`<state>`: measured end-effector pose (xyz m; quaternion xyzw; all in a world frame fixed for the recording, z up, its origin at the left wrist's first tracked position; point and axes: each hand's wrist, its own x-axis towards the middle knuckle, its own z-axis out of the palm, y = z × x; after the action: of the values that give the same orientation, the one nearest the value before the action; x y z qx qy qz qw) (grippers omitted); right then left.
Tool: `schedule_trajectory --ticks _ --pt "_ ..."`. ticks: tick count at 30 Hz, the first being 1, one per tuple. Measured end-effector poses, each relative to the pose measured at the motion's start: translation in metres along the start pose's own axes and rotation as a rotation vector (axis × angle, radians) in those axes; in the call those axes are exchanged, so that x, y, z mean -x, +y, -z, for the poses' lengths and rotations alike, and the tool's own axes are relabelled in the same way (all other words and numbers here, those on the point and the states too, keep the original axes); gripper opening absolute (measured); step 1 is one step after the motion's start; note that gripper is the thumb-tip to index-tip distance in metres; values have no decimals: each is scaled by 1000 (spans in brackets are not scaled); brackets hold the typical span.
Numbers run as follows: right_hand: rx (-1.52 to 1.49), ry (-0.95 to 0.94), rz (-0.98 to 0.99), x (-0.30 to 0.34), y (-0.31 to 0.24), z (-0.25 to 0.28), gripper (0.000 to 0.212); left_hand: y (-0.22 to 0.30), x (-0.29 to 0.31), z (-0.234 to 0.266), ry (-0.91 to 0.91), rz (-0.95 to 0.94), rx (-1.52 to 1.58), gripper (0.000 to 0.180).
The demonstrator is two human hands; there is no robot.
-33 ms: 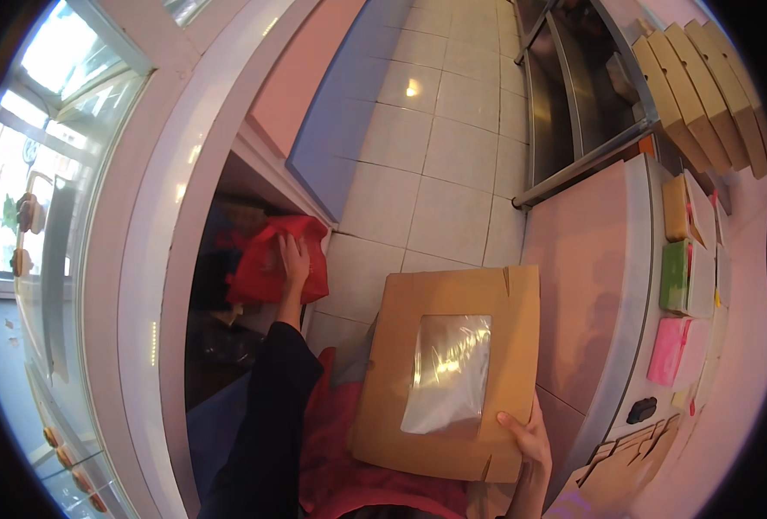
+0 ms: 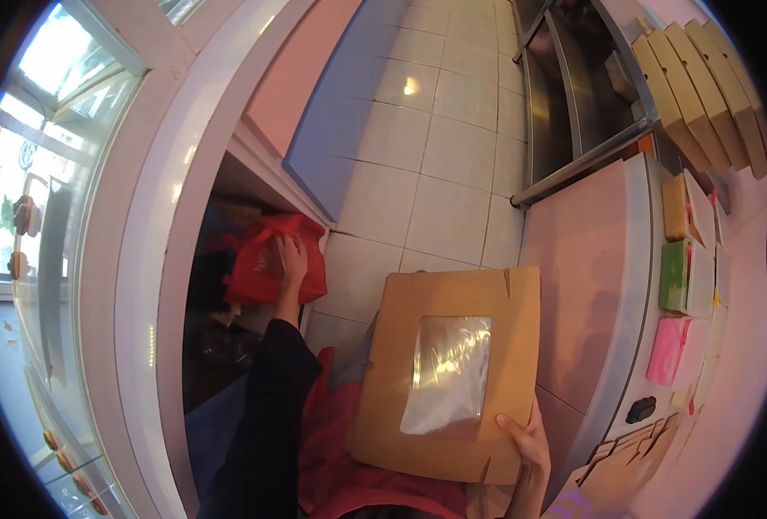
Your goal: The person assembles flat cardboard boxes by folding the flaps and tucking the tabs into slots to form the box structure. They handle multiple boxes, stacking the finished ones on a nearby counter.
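My right hand point(image 2: 530, 439) grips the near right corner of a flat brown cardboard box point(image 2: 388, 363), its thumb on the lid and its fingers hidden underneath. The box has a clear film window point(image 2: 448, 376) in its lid and is tilted in front of my body. Farther left, my left hand point(image 2: 292, 261) rests on a red bag point(image 2: 311, 278), fingers extended and a little apart over its surface. The bag sits at the mouth of a low cabinet compartment point(image 2: 219, 324), whose dark inside holds things I cannot make out.
A blue cabinet door point(image 2: 336, 130) stands beside the tiled floor point(image 2: 409, 130). To the right are a pink-fronted counter point(image 2: 574, 285), a metal shelf rack point(image 2: 565, 95) and several upright cardboard boxes point(image 2: 677, 104). Glass display panels point(image 2: 63, 259) curve along the left.
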<state>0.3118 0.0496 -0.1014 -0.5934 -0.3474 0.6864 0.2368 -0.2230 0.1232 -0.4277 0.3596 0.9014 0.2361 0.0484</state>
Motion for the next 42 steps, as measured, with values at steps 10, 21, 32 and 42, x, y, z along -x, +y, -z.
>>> schedule_trajectory --ticks 10,21,32,42 --pt "-16 108 -73 -1 -13 -23 76 -59 7 1 -227 -342 -963 77" --pt "25 49 -41 -27 -21 -38 81 -49 4 10 -892 -43 -22 57" --pt "593 -723 155 -150 -145 -174 75 1 191 120 -416 1130 1546 71" --pt "697 -954 235 -163 -137 -232 74 -7 189 175 -14 1162 1653 70"
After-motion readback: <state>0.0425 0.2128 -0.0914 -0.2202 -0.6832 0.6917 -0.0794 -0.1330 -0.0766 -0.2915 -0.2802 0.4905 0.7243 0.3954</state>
